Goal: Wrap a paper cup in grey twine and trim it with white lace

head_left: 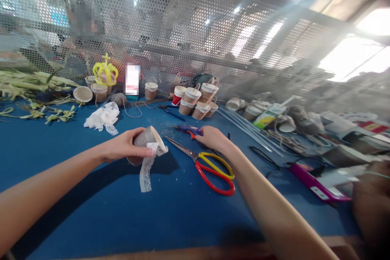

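My left hand (129, 144) is closed around a paper cup (143, 140) wrapped in grey cord, tilted with its mouth to the right. A strip of white lace (147, 172) lies against the cup under my thumb, and its loose end hangs down in front. Over on the right, my right hand (211, 138) grips a blue glue gun (189, 129) with an orange trigger, its nozzle toward the left. Just below that hand, scissors (195, 156) with one red and one yellow handle lie on the blue table with their blades slightly apart.
Crumpled white lace (103, 117) lies at the left, near a ball of grey cord (118, 98). Several wrapped cups (191, 95) are stacked at the back. Clear glue sticks (246, 128) and a purple box (317, 183) lie right. A perforated metal screen (183, 28) borders the back.
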Motion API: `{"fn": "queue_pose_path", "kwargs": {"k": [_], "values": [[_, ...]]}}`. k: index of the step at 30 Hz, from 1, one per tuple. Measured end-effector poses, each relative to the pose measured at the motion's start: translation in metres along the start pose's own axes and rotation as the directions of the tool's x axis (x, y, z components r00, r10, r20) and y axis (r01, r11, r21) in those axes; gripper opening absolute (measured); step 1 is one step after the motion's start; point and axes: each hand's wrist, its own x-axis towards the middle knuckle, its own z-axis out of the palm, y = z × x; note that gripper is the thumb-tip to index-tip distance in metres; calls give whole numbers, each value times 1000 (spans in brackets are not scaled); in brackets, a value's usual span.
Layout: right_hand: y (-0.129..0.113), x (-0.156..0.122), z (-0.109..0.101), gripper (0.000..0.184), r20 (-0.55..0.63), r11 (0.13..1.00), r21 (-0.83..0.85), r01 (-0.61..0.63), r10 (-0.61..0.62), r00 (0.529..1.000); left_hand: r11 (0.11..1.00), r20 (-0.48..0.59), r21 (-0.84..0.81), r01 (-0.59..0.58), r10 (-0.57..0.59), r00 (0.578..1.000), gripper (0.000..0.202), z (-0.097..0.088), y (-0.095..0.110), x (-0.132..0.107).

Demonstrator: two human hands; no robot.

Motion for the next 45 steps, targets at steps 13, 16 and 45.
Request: {"fn": "queue_pose_path", "kwargs": {"k": [13,16,45], "values": [[-20,-24,-8,5,136,838,545,-36,-46,990,947,-23,320,-38,48,999,62,-3,-7,7],[-30,-45,-12,18,210,739,673,-23,-161,964,944,-8,331,-9,13,1000,62,-6,-10,10],[-26,-70,-5,33,257,936,333,115,-208,944,886,28,462,34,-53,998,65,-21,-18,22]]}}
